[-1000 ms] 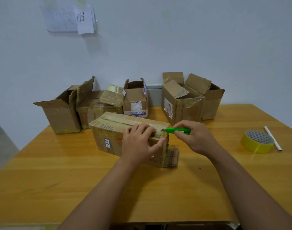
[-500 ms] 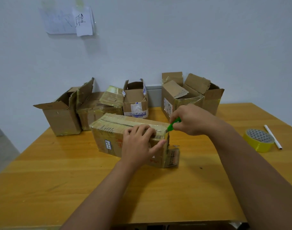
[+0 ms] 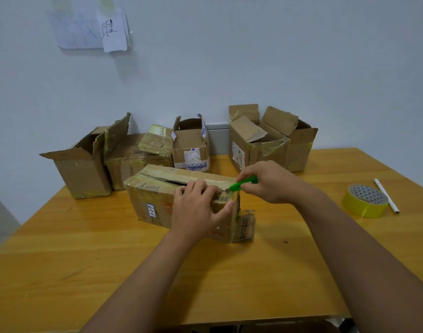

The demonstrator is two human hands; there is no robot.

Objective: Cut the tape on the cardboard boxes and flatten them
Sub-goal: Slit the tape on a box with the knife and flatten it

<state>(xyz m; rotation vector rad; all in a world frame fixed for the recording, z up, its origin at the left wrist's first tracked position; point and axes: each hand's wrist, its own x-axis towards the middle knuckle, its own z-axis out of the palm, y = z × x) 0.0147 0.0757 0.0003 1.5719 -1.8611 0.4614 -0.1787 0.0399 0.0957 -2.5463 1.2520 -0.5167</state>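
A green utility knife point(image 3: 244, 183) is pinched in the right hand point(image 3: 269, 182), its tip set at the near right end of the top seam of a taped cardboard box point(image 3: 155, 200); that box is steadied by the left hand point(image 3: 198, 207), whose fingers are curled over the top edge with the thumb pressed on the front face, just beside the blade. A slip is judged the main risk; the left fingers point(image 3: 205, 188) lie close to the cutting line, and a sudden give in the tape could carry the blade toward them; too deep a cut could also snag in the cardboard. Beyond the hands, a row of opened boxes point(image 3: 191, 150) is stood against the wall, none yet flattened. To the right of the right hand, a yellow tape roll point(image 3: 364, 200) and a white pen point(image 3: 386, 195) are laid well apart from the work. Everything is borne by a wooden table point(image 3: 85, 248); a pale wall with taped paper notes point(image 3: 92, 30) is seen behind.
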